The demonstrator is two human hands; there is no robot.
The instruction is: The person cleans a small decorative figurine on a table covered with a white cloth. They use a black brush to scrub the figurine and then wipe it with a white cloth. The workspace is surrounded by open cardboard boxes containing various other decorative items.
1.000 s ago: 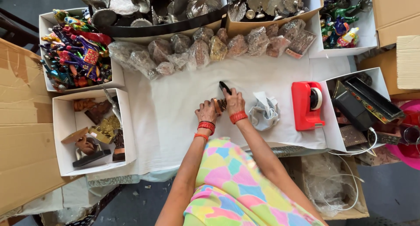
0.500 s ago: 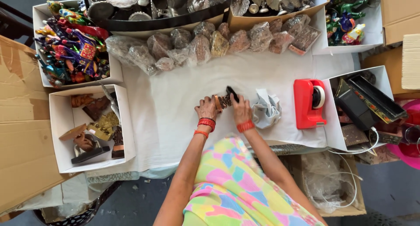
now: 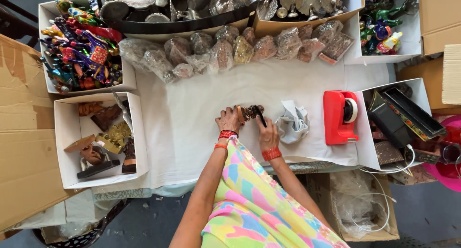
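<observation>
My left hand [image 3: 229, 119] and right hand [image 3: 267, 131] meet at frame centre, fingers curled. Both forearms reach up from below.

We saw the scene from overhead in bright, even daylight, with only soft, short shadows under the hands and boxes. The white cloth [image 3: 192, 113] looked nearly washed out, the metal pieces [image 3: 192, 1] at the top glinted, and focus stayed sharp, with slight bending at the edges.

Premises: a handicraft packing workshop. A cloth-covered table [image 3: 192, 109] carries white boxes of painted figurines [image 3: 79, 46] at its far left corner, bagged pieces [image 3: 240, 49] along the far edge, and a red tape dispenser [image 3: 339, 117] near the right edge.
</observation>
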